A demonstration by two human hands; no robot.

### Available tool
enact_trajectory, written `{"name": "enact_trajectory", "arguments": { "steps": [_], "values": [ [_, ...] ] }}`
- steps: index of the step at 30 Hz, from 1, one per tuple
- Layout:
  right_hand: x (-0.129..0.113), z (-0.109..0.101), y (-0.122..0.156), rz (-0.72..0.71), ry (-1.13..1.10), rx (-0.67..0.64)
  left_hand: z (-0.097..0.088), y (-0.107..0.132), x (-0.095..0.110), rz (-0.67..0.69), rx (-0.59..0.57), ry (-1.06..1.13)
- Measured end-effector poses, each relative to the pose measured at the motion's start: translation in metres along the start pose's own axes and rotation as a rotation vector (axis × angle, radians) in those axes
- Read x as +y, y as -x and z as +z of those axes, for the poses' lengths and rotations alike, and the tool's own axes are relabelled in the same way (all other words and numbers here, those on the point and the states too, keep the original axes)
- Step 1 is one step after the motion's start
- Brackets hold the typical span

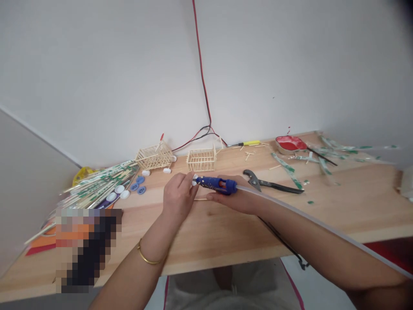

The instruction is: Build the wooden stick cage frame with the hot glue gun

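Observation:
My right hand (237,191) is wrapped round a blue hot glue gun (213,185), with a long translucent glue stick (290,211) trailing from its back end over my forearm. The gun's nozzle points left at the fingertips of my left hand (178,193). That hand is closed in a pinch on a small white bottle cap (195,180), mostly hidden by the fingers and the nozzle. A thin wooden stick (201,199) shows between the hands, close to the tabletop. Just beyond the hands stands a small basket-like frame of wooden sticks (201,160).
Left of it sits a wooden-stick cart (154,157) with white wheels. Blue caps (138,185), white caps (120,189) and wrapped sticks (103,183) lie at left. Pliers (274,185), a yellow-handled tool (251,143), a red paint dish (290,144) and wrapper strips (288,170) lie at right.

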State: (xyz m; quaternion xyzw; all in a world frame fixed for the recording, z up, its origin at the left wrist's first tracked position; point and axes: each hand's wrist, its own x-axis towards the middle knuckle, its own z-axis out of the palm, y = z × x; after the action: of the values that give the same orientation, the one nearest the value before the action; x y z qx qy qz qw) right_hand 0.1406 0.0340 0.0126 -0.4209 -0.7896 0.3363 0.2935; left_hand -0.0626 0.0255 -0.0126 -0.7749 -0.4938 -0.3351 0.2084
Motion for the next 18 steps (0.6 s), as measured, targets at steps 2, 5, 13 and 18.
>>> {"name": "enact_trajectory", "arguments": {
  "steps": [2, 5, 13, 18],
  "values": [
    [0.002, 0.003, -0.001, 0.035, -0.067, -0.013, 0.001, 0.000, 0.000, 0.004, 0.006, -0.015],
    [0.002, 0.007, -0.002, 0.177, -0.306, -0.079, 0.002, 0.000, -0.002, -0.018, -0.001, 0.018],
    [0.004, -0.008, 0.004, 0.256, -0.736, -0.138, -0.001, -0.002, -0.011, -0.211, 0.012, 0.208],
    [0.017, -0.012, 0.003, 0.168, -0.692, -0.113, -0.003, -0.002, -0.012, -0.215, 0.069, 0.268]
  ]
}}
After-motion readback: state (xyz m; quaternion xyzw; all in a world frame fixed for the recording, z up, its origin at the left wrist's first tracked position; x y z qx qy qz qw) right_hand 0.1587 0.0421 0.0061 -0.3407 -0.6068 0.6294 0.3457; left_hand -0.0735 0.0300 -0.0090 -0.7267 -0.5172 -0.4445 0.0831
